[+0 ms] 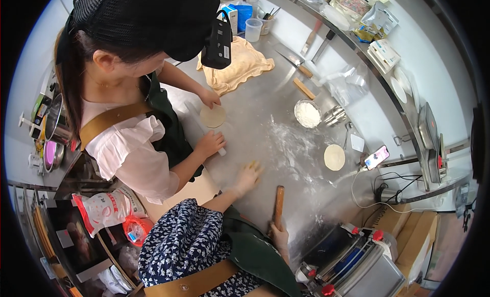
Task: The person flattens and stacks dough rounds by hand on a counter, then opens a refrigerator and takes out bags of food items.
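My right hand (pixel 279 236) is closed around the lower end of a wooden rolling pin (pixel 279 202), which points away from me over the steel table (pixel 245 110). My left hand (pixel 248 178) reaches low over the table, left of the pin. Its fingers are smeared by motion, with a yellowish patch at their tips that I cannot make out. A thin round dough sheet (pixel 334 157) lies at the right on the tabletop. Loose flour (pixel 291 141) is scattered between it and my hands.
On my left a co-worker has both hands at a white rolling pin (pixel 193 112) and a round dough sheet (pixel 213 116). Farther back lie a large dough slab (pixel 237 67), a flour bowl (pixel 308 113) and a knife (pixel 293 62). A phone (pixel 377 157) and a machine (pixel 352 266) stand right.
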`<state>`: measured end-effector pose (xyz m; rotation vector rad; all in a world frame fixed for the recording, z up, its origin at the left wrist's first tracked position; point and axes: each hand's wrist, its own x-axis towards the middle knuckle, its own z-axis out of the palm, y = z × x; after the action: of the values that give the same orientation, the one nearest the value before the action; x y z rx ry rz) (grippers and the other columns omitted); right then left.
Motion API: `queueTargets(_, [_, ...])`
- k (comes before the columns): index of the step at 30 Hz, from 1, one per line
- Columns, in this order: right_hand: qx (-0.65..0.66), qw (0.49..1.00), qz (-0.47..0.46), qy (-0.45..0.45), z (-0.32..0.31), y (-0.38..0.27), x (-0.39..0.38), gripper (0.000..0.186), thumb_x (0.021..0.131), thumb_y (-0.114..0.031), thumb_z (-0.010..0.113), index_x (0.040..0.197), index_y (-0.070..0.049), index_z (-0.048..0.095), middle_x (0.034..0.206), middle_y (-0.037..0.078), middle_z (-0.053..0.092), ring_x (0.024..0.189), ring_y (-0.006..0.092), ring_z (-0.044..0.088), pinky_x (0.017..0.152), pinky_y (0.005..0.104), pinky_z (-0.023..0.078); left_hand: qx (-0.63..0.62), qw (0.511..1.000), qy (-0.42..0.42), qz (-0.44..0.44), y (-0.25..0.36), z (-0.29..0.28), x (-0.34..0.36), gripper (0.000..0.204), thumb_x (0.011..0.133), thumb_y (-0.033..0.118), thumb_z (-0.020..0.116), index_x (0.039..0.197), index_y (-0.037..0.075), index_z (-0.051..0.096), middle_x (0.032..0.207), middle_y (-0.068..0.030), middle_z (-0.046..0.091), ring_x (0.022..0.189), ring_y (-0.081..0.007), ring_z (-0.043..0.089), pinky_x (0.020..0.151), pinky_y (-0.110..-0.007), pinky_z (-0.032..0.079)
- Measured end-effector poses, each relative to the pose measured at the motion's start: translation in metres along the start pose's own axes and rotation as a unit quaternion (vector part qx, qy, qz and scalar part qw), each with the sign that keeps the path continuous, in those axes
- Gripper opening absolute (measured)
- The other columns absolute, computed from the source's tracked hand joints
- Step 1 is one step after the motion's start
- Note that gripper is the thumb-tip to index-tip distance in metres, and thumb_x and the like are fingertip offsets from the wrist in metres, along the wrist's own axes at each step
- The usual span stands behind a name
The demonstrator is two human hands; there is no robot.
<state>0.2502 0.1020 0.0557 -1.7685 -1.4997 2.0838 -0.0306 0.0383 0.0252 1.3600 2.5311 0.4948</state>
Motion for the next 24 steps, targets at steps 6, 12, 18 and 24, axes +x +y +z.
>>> queueTargets(6, [0.07, 0.996, 0.037, -0.034, -0.03, 0.016, -0.006, 0.022, 0.096, -0.018, 0.062, 0.1, 0.003, 0.063, 0.069, 0.011, 0.063, 0.052, 0.0172, 0.059, 0.048, 0.0277, 0.05, -0.007, 0.998, -0.002, 0.067, -0.012, 0.014, -0.036, 0.044, 0.093, 0.025, 0.052, 0.135, 0.009, 0.054, 0.147, -0.0188, 0.044, 0.138, -0.0348, 0.039, 0.115, -0.047, 0.028])
queueTargets(12, [0.136, 0.989, 0.059, 0.003, -0.036, 0.023, -0.003, 0.029, 0.1, -0.025, 0.055, 0.101, 0.003, 0.061, 0.072, 0.014, 0.065, 0.05, 0.0189, 0.058, 0.047, 0.0313, 0.05, 0.018, 0.998, -0.045, 0.048, -0.009, 0.014, -0.034, 0.044, 0.096, 0.026, 0.047, 0.137, 0.009, 0.052, 0.148, -0.0196, 0.042, 0.14, -0.0344, 0.037, 0.117, -0.045, 0.026])
queueTargets(18, [0.169, 0.983, 0.064, 0.004, -0.036, 0.028, -0.003, 0.029, 0.101, -0.028, 0.055, 0.102, 0.001, 0.061, 0.073, 0.015, 0.066, 0.049, 0.019, 0.057, 0.045, 0.0301, 0.048, -0.006, 0.998, -0.058, 0.029, -0.012, 0.022, -0.032, 0.047, 0.097, 0.026, 0.045, 0.141, 0.01, 0.047, 0.152, -0.0208, 0.035, 0.143, -0.0345, 0.031, 0.118, -0.045, 0.024])
queueTargets(24, [0.177, 0.982, 0.06, 0.007, -0.037, 0.029, -0.001, 0.03, 0.1, -0.029, 0.056, 0.102, 0.001, 0.062, 0.072, 0.015, 0.067, 0.048, 0.0193, 0.057, 0.044, 0.03, 0.047, -0.018, 0.999, 0.002, 0.048, -0.008, 0.02, -0.033, 0.043, 0.092, 0.021, 0.05, 0.133, 0.009, 0.054, 0.147, -0.0227, 0.041, 0.137, -0.0377, 0.038, 0.116, -0.047, 0.027])
